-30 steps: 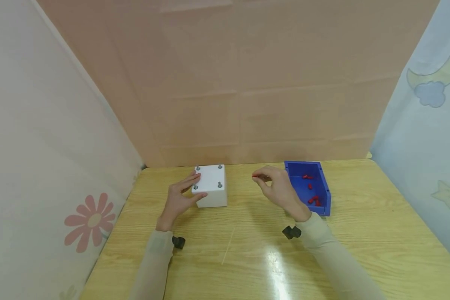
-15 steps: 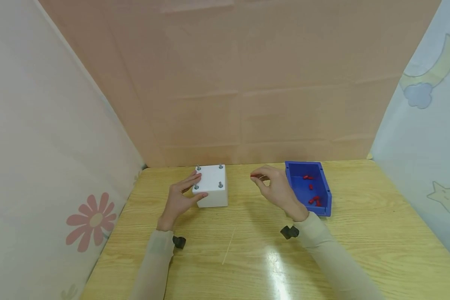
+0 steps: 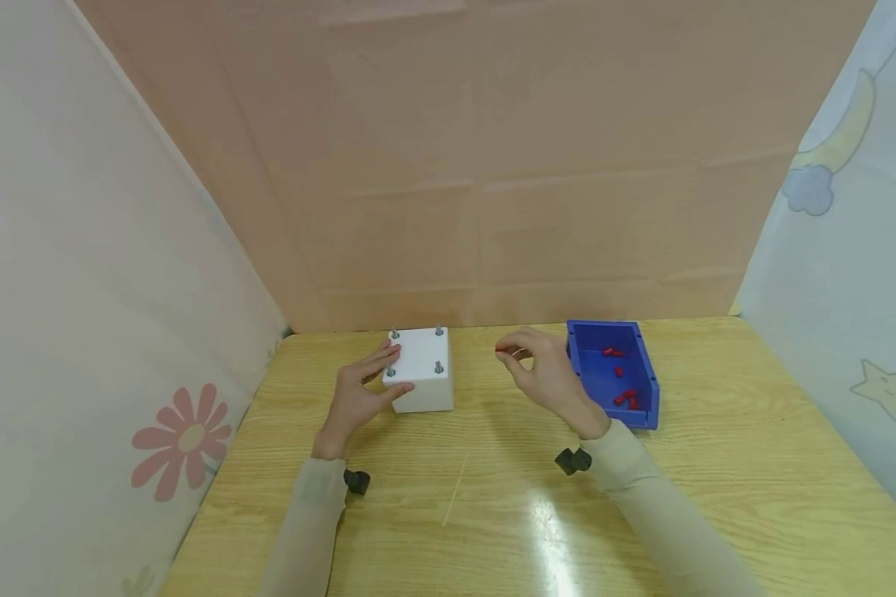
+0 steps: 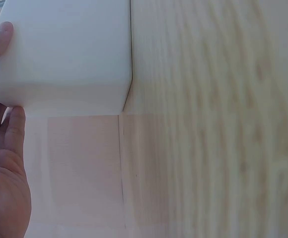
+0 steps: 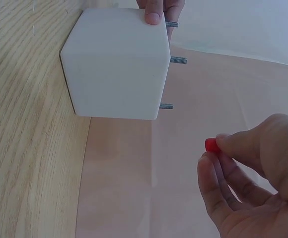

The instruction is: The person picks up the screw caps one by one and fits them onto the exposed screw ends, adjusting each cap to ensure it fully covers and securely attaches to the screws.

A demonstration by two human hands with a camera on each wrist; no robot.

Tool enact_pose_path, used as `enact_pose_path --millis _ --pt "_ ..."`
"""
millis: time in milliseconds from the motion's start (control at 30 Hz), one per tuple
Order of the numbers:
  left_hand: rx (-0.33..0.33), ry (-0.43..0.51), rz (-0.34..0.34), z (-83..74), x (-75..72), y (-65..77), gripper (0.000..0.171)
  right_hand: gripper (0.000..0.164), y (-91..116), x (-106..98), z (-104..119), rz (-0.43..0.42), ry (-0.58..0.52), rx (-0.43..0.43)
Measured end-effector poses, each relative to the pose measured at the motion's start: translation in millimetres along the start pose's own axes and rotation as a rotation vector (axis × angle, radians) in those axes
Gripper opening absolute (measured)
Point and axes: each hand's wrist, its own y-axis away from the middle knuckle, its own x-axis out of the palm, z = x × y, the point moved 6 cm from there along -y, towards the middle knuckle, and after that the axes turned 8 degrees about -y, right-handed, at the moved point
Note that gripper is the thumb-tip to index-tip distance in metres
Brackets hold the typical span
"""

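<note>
In the head view, your left hand (image 3: 358, 398) grips the near-left part of a white, round-edged box (image 3: 418, 355), just left of the frame's centre on the pale wooden worktop (image 3: 717, 431). Four threaded metal studs (image 5: 179, 60) stand bare on its top. Your right hand (image 3: 551, 377), right of centre, pinches a small red cylindrical cap (image 5: 212, 145) between thumb and fingers, clear of the box. More red caps (image 3: 618, 371) lie in the blue plastic tray (image 3: 645, 365) farther right.

You seem to be bringing the first cap across. The next move likely calls for lining it up over a stud and pressing it down while you steady the box.
</note>
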Motion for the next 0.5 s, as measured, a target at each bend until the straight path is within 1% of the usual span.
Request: enact_pose_path --millis 333,500 --pt "-0.006 -0.012 -0.004 -0.8 0.2 0.2 0.058 0.009 -2.8 4.5 0.2 -0.015 0.012 0.027" --pt "0.002 -0.02 -0.008 -0.3 2.2 -0.7 0.058 0.008 -3.1 6.2 -1.7 -0.02 0.006 0.03"
